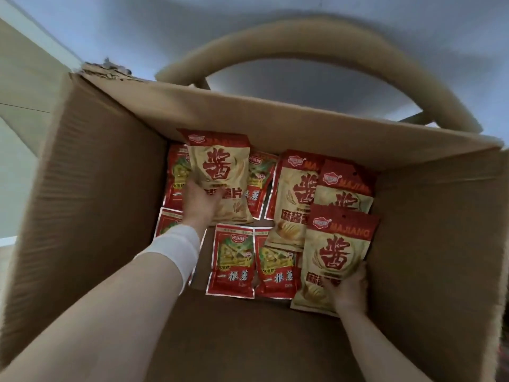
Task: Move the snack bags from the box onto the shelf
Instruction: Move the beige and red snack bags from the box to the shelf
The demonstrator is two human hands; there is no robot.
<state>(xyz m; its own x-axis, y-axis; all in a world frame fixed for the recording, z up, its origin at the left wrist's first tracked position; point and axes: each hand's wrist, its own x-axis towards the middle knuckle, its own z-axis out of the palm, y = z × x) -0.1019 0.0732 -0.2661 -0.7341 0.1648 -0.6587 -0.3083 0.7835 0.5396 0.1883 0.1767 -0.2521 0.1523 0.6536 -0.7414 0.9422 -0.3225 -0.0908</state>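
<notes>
The left arm extends forward and down into the open cardboard box [96, 188], with a white band [173, 249] wrapped around the wrist. The left hand [199, 205] is seen from the back, near the far left corner of the box floor. Its fingers [192, 186] are clenched on the lower left part of a cream-and-red bag [220, 169]. This bag stands tilted, with its top edge close to the far wall, and it overlaps the small red bags below it. The right arm enters from the lower right. The right hand [349, 290] sits just beside the right wall of the box. Its fingers [360, 271] are curled around the bottom right corner of a second cream-and-red bag [336, 252], which lies over the edge of the pile. Two further cream-and-red bags [297, 194] lie overlapped between the two held bags, towards the far right corner. Small red bags [231, 263] lie flat on the box floor, side by side, between the two arms. The near part of the box floor is bare cardboard. A curved tan bar [303, 42] arches behind the far wall of the box.
</notes>
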